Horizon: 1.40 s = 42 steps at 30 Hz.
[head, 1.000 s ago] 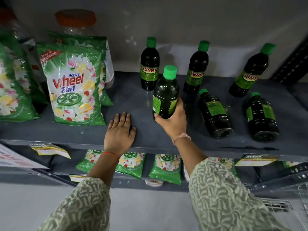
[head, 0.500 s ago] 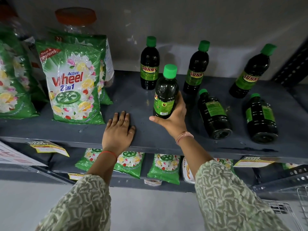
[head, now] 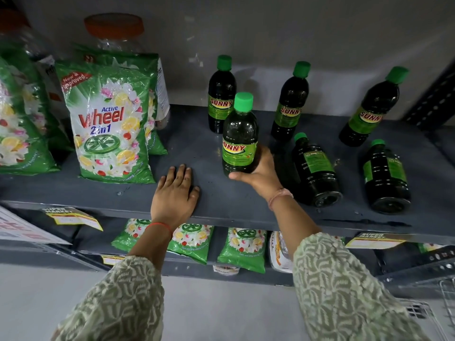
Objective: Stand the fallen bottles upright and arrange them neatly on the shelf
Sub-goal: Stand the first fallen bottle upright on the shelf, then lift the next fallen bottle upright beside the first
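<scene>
The shelf [head: 192,143] looks like painted grey metal, matt and slightly scuffed. The held bottle [head: 240,141] is clear, glossy plastic with dark liquid inside, a smooth green plastic cap [head: 243,100] and a shiny printed label [head: 236,153]. The detergent bag [head: 110,124] is thin, crinkled plastic film that catches the light. The sleeves [head: 339,286] are soft matt cloth with a woven-looking pale pattern. The price tags [head: 71,215] look like paper.
</scene>
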Available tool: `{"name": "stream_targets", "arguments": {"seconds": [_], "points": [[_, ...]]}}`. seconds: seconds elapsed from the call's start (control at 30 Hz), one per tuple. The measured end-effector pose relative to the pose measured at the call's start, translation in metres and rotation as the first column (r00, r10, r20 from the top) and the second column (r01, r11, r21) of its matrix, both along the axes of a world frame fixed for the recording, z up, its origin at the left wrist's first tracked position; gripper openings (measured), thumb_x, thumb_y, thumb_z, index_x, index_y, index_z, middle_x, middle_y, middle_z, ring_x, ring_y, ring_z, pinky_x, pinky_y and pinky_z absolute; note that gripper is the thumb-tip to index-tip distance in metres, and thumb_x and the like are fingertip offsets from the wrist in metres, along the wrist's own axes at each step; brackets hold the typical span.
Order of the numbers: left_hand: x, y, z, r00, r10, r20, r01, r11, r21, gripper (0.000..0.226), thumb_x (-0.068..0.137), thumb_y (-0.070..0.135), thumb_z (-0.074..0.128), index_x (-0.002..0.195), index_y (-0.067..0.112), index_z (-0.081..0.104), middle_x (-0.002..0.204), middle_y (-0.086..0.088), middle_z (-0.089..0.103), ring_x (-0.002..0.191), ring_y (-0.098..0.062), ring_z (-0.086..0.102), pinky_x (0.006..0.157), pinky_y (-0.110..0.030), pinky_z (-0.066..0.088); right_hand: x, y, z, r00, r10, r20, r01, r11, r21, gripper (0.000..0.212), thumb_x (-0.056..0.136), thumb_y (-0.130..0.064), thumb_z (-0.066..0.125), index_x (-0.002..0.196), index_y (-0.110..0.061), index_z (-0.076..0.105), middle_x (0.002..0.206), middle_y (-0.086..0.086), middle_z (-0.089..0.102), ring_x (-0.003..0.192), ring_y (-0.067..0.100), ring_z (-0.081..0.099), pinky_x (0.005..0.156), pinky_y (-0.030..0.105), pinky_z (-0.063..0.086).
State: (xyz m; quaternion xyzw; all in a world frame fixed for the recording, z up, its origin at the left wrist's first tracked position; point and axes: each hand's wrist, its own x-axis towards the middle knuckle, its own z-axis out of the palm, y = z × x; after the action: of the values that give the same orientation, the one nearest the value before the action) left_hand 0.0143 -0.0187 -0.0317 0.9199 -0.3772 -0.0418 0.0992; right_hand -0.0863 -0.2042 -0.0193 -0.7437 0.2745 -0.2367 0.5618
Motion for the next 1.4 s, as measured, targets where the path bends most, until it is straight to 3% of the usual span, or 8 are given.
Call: {"name": "stream_targets", "arguments": {"seconds": [0.13, 0.27, 0.43, 0.63, 1.07, 1.2, 1.27, 1.4], "points": [[0.001, 0.001, -0.001, 1.0, 0.001, 0.001, -0.001, 1.0, 0.007, 0.069, 0.082, 0.044, 0.013, 0.145, 0.015, 0.015, 0.158, -0.003, 0.013, 0.146, -0.023, 0.007, 0.119, -0.037, 0.007, 0.007, 0.005, -0.002, 0.996, -0.091, -0.003, 0.091, 0.996, 0.019, 0.066, 0.057, -0.012, 0.085, 0.11, -0.01, 0.047, 0.109, 0.005, 0.059, 0.107, 0.022, 0.058, 0.093, 0.036, 0.049], [0.002, -0.001, -0.002, 1.0, 0.004, 0.005, -0.004, 1.0, 0.007, 0.069, 0.082, 0.044, 0.013, 0.145, 0.016, 0.014, 0.158, -0.002, 0.013, 0.146, -0.022, 0.007, 0.119, -0.037, 0.007, -0.001, -0.009, -0.005, 0.996, 0.046, -0.079, -0.043, 0.998, 0.035, 0.05, 0.074, -0.003, 0.071, 0.118, -0.007, 0.049, 0.114, 0.005, 0.059, 0.115, 0.026, 0.056, 0.103, 0.045, 0.043], [0.002, 0.0, -0.004, 1.0, 0.007, 0.012, -0.007, 1.0, -0.003, 0.069, 0.082, 0.044, 0.014, 0.145, 0.015, 0.016, 0.157, -0.003, 0.014, 0.146, -0.022, 0.008, 0.119, -0.038, 0.008, -0.002, -0.004, -0.006, 0.998, 0.052, -0.027, -0.05, 0.996, 0.071, 0.103, 0.052, -0.022, 0.085, 0.137, -0.013, 0.027, 0.136, 0.004, 0.047, 0.125, 0.017, 0.047, 0.104, 0.034, 0.039], [0.001, 0.0, 0.0, 1.0, 0.014, -0.008, -0.014, 1.0, -0.006, 0.069, 0.081, 0.043, 0.014, 0.145, 0.015, 0.016, 0.157, -0.002, 0.014, 0.146, -0.022, 0.008, 0.119, -0.037, 0.008, -0.003, 0.017, -0.002, 0.99, -0.129, -0.06, 0.121, 0.985, -0.125, 0.062, 0.061, -0.025, 0.084, 0.112, -0.01, 0.051, 0.115, 0.012, 0.062, 0.107, 0.025, 0.058, 0.092, 0.037, 0.048], [-0.009, -0.01, 0.005, 0.994, 0.053, -0.096, -0.051, 0.998, 0.021, 0.057, 0.095, 0.033, 0.023, 0.146, 0.009, 0.007, 0.158, -0.008, 0.002, 0.146, -0.023, -0.003, 0.12, -0.038, 0.003, -0.08, 0.06, -0.007, 0.984, -0.16, -0.084, 0.134, 0.958, -0.253, 0.061, 0.064, -0.033, 0.081, 0.111, -0.007, 0.053, 0.107, 0.012, 0.064, 0.102, 0.026, 0.058, 0.082, 0.026, 0.043], [-0.019, -0.019, 0.005, 0.994, 0.019, -0.107, -0.019, 1.0, -0.002, 0.057, 0.096, 0.033, 0.021, 0.145, 0.01, 0.006, 0.158, -0.007, 0.002, 0.146, -0.022, -0.003, 0.12, -0.037, 0.002, -0.086, 0.066, 0.001, 0.988, -0.123, -0.09, 0.105, 0.976, -0.19, 0.07, 0.064, -0.036, 0.08, 0.121, -0.011, 0.048, 0.118, 0.011, 0.059, 0.114, 0.025, 0.053, 0.097, 0.035, 0.045], [-0.021, -0.021, 0.004, 0.996, 0.008, -0.094, -0.008, 1.0, -0.003, 0.056, 0.096, 0.033, 0.02, 0.146, 0.011, 0.006, 0.158, -0.007, 0.002, 0.146, -0.022, -0.004, 0.121, -0.037, 0.002, -0.097, 0.067, 0.011, 0.987, -0.154, -0.051, 0.143, 0.974, -0.178, 0.076, 0.074, -0.045, 0.068, 0.135, -0.014, 0.035, 0.139, 0.012, 0.042, 0.129, 0.02, 0.036, 0.108, 0.033, 0.031], [-0.021, -0.024, 0.002, 0.993, 0.027, -0.115, -0.027, 1.0, 0.002, 0.056, 0.096, 0.033, 0.021, 0.146, 0.01, 0.007, 0.158, -0.008, 0.002, 0.146, -0.022, -0.003, 0.12, -0.036, 0.002, -0.106, 0.011, 0.055, 0.834, -0.548, -0.057, 0.406, 0.681, -0.61, 0.074, 0.082, -0.059, 0.045, 0.129, -0.002, 0.042, 0.143, 0.022, 0.034, 0.129, 0.038, 0.032, 0.104, 0.035, 0.026]]}}
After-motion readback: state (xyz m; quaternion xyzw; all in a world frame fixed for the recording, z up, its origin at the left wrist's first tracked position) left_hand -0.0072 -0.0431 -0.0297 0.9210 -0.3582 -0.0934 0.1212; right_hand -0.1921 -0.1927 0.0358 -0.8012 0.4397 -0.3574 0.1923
